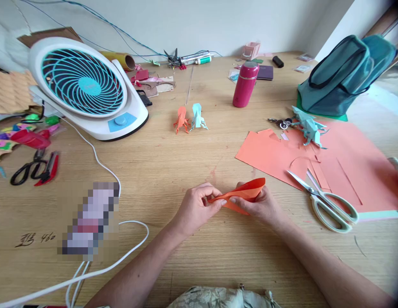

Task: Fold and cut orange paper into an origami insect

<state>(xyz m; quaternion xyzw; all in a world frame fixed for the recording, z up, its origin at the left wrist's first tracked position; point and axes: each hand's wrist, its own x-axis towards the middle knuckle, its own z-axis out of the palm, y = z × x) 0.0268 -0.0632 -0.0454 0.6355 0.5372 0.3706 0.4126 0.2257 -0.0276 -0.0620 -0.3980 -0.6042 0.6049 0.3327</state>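
Note:
A folded sheet of orange paper (247,194) is held between my two hands above the wooden table. My left hand (200,204) pinches its narrow left end between thumb and fingers. On the wider right part, my right hand (258,203) grips with the thumb in front and the fingers mostly hidden behind. The paper's upper right end stands slightly apart in layers. To the right lie scissors (324,201) with pale handles, partly on sheets of orange paper (356,171). Farther back stand a small orange paper figure (181,119) and a light blue one (198,116).
A white fan (86,81) stands at the back left, its cable (98,156) running beside a blurred phone (91,218). Black-handled scissors (28,169) lie far left. A pink flask (245,84), a teal bag (337,81) and a larger blue paper figure (310,126) are back right.

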